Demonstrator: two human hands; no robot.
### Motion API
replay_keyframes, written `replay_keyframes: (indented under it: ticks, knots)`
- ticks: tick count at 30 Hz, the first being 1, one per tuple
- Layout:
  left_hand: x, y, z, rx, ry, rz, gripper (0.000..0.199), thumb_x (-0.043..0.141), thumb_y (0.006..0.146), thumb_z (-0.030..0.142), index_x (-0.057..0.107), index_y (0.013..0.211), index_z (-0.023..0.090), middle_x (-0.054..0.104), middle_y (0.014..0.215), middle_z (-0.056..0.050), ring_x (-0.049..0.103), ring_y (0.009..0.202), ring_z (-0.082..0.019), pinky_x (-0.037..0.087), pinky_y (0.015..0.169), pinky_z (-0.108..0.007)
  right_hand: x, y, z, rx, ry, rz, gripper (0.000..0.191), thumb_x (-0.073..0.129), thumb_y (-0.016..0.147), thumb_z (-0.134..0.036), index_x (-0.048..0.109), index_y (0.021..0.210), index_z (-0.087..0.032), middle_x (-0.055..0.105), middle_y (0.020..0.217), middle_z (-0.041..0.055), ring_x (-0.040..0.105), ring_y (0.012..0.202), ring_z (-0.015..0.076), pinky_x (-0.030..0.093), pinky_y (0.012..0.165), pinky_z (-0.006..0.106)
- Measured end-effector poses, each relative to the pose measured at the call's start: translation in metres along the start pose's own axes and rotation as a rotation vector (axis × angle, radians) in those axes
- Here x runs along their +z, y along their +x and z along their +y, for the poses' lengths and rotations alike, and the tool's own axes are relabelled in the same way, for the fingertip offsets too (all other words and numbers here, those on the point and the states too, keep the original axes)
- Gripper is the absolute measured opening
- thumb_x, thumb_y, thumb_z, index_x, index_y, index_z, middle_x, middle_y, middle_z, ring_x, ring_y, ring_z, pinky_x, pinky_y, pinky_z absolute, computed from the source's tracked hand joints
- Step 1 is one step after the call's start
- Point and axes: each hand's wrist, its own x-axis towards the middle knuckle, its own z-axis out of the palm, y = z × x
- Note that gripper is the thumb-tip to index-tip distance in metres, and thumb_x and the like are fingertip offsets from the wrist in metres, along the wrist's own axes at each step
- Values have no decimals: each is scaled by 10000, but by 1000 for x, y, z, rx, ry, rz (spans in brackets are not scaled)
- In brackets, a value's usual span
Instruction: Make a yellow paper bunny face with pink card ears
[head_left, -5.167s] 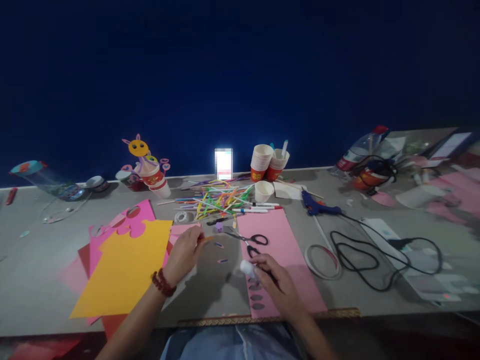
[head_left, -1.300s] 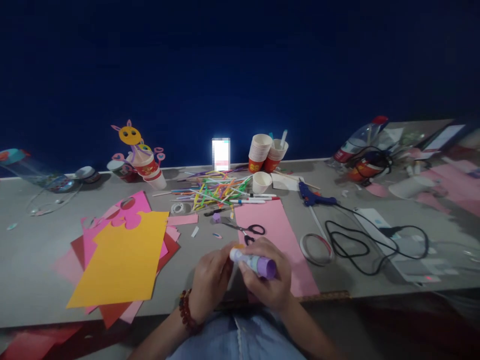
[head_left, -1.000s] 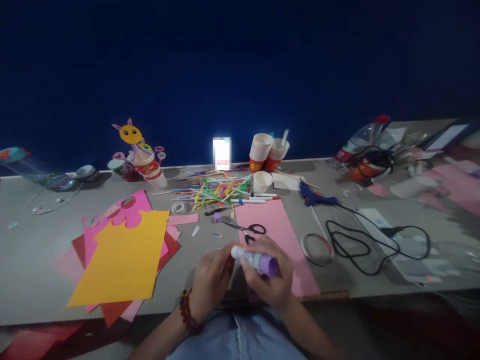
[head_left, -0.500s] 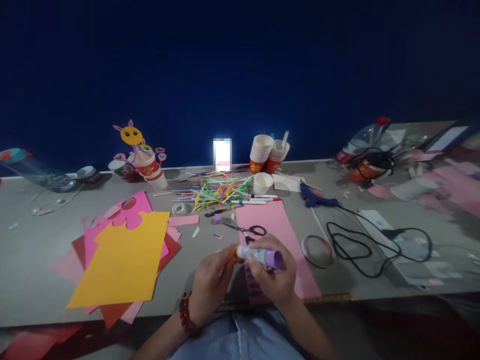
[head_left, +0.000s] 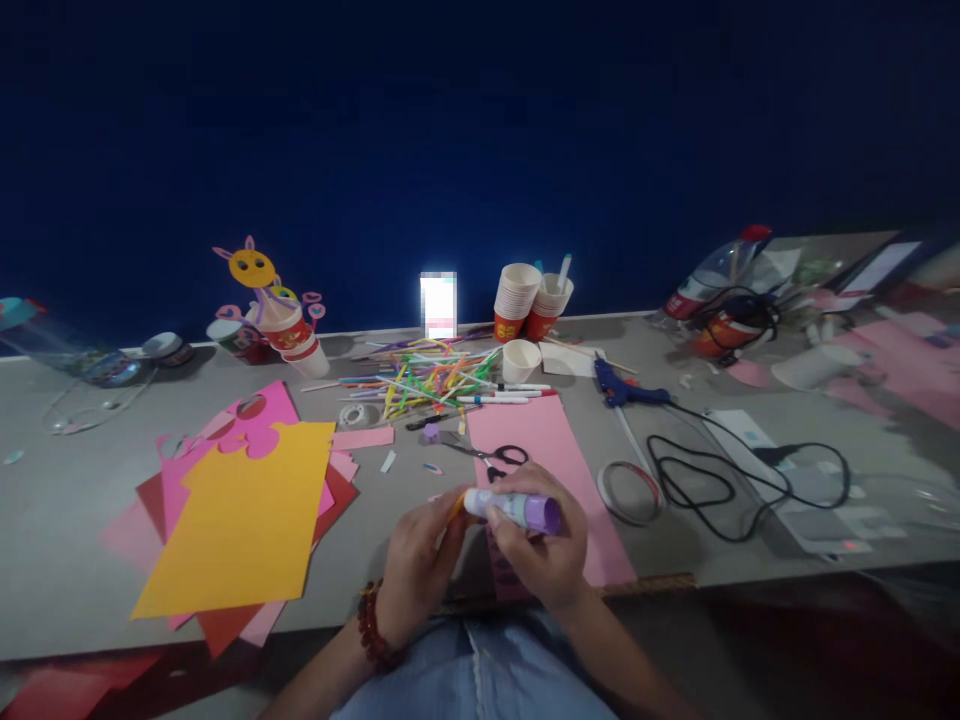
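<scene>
By the blue wall (head_left: 480, 150), one cup (head_left: 551, 305) holds markers (head_left: 564, 272) beside a stack of cups (head_left: 516, 298), and farther left a red cup (head_left: 282, 335) bears a yellow face (head_left: 252, 267). Above the pink sheet (head_left: 536, 422), the right hand (head_left: 547, 550) wraps its fingers around the glue stick (head_left: 514, 508), its white end at the orange piece (head_left: 457, 507) that the left hand (head_left: 418, 548) pinches narrowly; whether they touch I cannot tell

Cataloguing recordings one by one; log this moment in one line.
left hand: pinching orange piece | right hand: holding white-and-purple tube, white end near orange piece | nearby: scissors partly on pink sheet
</scene>
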Motion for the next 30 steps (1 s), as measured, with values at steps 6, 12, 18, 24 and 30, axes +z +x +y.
replay_keyframes:
  ticks: [6, 12, 18, 24, 30]
  knots:
    - [0, -1, 1, -36, -3, -11, 251, 500, 960, 240, 631, 1173, 213, 770, 1014, -55, 739, 873, -178, 592, 777, -278, -1, -1, 0, 53, -36, -8, 122, 635, 763, -118, 625, 838, -214, 627, 748, 7, 617, 677, 179, 492, 641, 314]
    - [-1, -1, 2, -26, -14, 25, 253, 498, 957, 228, 630, 1173, 212, 772, 1001, -53, 740, 873, -174, 593, 767, -266, 0, 0, -1, 10, -32, -10, 137, 635, 768, -116, 620, 858, -218, 636, 751, 8, 609, 668, 180, 488, 651, 322]
    - [0, 0, 4, -33, -2, 11, 252, 502, 956, 223, 631, 1172, 210, 774, 996, -56, 742, 851, -177, 594, 760, -274, 0, 1, 0, 5, -10, 21, 134, 628, 770, -113, 620, 854, -217, 629, 749, 9, 607, 667, 179, 491, 647, 319]
    - [-2, 2, 7, -28, -9, 37, 237, 500, 953, 211, 647, 1138, 209, 773, 998, -52, 743, 857, -178, 595, 759, -273, 0, 3, -1, 42, -35, 4, 114, 627, 775, -118, 618, 833, -216, 621, 741, 6, 599, 663, 172, 492, 649, 314]
    - [-1, -1, 4, -2, -8, 57, 245, 502, 953, 209, 631, 1163, 210, 774, 996, -45, 743, 854, -165, 589, 766, -258, 1, 0, -1, 53, 1, -18, 105, 630, 781, -136, 621, 846, -217, 630, 753, 14, 611, 667, 181, 504, 650, 323]
